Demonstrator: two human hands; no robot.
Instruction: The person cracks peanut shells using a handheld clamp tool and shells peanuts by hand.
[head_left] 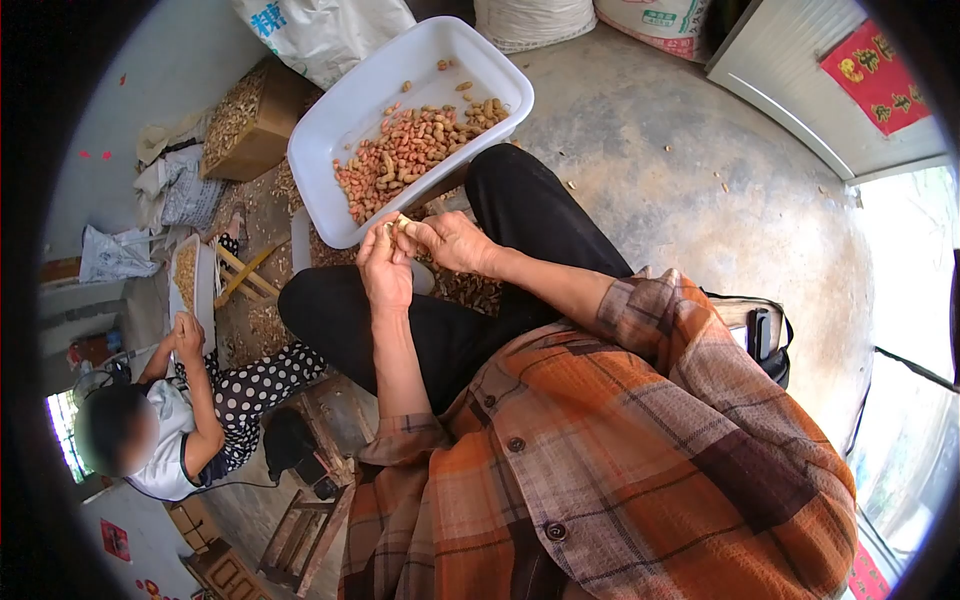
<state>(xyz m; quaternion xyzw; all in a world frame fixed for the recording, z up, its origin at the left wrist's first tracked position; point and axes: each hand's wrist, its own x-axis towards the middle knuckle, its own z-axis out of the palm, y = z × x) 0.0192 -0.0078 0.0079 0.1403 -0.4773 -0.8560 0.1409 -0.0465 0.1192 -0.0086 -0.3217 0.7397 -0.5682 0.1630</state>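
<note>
My left hand (pixel 384 268) and my right hand (pixel 452 241) meet just past the near rim of a white plastic tub (pixel 312 190). Pinched between their fingertips is a pale peanut shell (pixel 402 223), small and partly covered by the fingers. Whether a kernel sits inside it I cannot tell. Whole unshelled peanuts (pixel 470 125) lie in the tub, mixed with pinkish-red shelled kernels (pixel 365 180). Both hands are closed, fingers bent in around the shell.
Broken shells (pixel 470 292) litter the floor between my knees. To the left a co-worker (pixel 165 430) sits by another white tub (pixel 205 290) of peanuts. A cardboard box (pixel 270 125) of shells and white sacks (pixel 530 22) stand behind. A wooden stool (pixel 310 530) is at lower left.
</note>
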